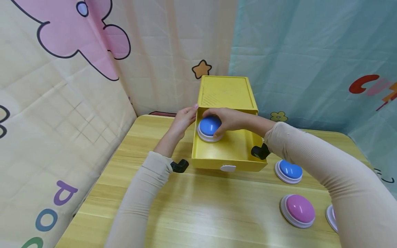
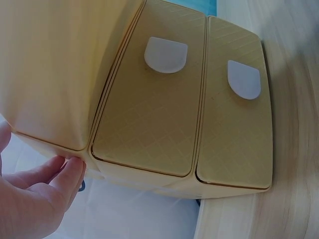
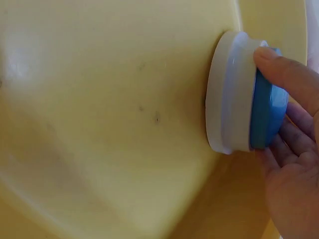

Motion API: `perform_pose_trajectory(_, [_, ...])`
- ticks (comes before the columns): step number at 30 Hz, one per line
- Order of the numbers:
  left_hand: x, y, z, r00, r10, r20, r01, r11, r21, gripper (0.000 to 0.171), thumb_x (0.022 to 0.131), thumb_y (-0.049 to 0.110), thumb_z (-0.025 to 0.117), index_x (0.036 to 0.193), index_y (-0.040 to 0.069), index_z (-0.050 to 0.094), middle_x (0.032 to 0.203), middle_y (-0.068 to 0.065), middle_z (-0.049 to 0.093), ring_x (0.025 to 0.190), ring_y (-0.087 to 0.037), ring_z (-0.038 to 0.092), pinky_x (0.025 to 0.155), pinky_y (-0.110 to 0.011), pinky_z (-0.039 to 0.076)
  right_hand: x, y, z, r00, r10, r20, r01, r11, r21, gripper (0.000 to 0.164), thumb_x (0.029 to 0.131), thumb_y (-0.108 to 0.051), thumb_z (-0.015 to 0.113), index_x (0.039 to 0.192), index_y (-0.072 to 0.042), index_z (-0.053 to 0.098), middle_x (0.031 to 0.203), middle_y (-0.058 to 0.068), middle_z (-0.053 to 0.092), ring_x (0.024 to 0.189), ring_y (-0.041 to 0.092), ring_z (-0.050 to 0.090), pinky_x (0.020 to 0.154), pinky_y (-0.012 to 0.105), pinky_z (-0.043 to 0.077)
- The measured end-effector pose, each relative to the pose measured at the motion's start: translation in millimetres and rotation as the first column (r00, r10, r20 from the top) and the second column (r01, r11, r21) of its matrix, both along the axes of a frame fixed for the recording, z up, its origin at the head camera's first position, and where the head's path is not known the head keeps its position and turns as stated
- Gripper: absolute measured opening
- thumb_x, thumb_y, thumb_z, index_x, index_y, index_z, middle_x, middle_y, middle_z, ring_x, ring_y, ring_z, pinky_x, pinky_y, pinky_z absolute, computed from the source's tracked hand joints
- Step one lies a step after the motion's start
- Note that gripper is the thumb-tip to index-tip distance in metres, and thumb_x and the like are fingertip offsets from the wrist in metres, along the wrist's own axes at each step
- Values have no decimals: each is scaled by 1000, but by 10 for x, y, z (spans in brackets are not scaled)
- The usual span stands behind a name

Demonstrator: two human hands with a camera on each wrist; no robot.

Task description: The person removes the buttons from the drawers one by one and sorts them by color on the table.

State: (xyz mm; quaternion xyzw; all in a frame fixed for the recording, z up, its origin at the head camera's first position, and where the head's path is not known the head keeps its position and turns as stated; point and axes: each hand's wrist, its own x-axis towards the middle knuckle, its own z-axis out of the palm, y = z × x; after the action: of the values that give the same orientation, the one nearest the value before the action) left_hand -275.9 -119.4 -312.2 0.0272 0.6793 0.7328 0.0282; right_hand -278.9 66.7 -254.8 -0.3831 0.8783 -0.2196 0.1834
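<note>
A yellow drawer cabinet (image 1: 227,91) stands with its top drawer (image 1: 237,148) pulled out. Inside the drawer, at its back left, sits a blue push button (image 1: 208,126) with a white base. My right hand (image 1: 231,119) grips this button, thumb on one side and fingers round the other. In the right wrist view the button's white base (image 3: 229,94) is right at the drawer floor. My left hand (image 1: 183,121) is at the cabinet's left side, its extended fingertips (image 2: 75,164) touching the edge beside the open drawer.
Two lower drawers (image 2: 149,109) with white handles are closed. On the wooden table (image 1: 198,206), to the right, lie another blue button (image 1: 291,169), a pink button (image 1: 300,208) and a third one partly hidden by my right sleeve. Printed curtains (image 1: 173,41) hang behind and at the left.
</note>
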Motion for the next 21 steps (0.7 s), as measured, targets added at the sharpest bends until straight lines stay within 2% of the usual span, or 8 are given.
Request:
perform_pose_trajectory(6, [-5, 13, -2, 1000, 0, 3, 0, 1000, -10, 54, 92, 35, 50, 128, -6, 44, 133, -14, 42, 118, -23, 43, 97, -31, 37, 29, 51, 72, 999, 32, -1, -32, 998, -51, 68, 70, -15, 78, 127, -6, 44, 128, 7, 45, 110, 21, 42, 98, 36, 33])
perform_pose_trajectory(12, [-3, 4, -2, 1000, 4, -7, -4, 1000, -19, 52, 92, 35, 49, 125, -6, 47, 131, -15, 45, 116, -23, 46, 96, -30, 38, 121, 170, 255, 999, 38, -17, -40, 993, -114, 66, 70, -16, 78, 127, -8, 47, 127, 5, 46, 110, 19, 42, 97, 36, 34])
perform_pose_trajectory(21, [-1, -2, -6, 1000, -16, -18, 16, 1000, -27, 55, 92, 36, 49, 127, -6, 44, 131, -14, 44, 118, -23, 44, 96, -29, 38, 328, 581, 510, 998, -43, -51, 34, 984, -172, 69, 69, -18, 79, 129, -9, 47, 128, 5, 46, 117, 23, 39, 100, 44, 31])
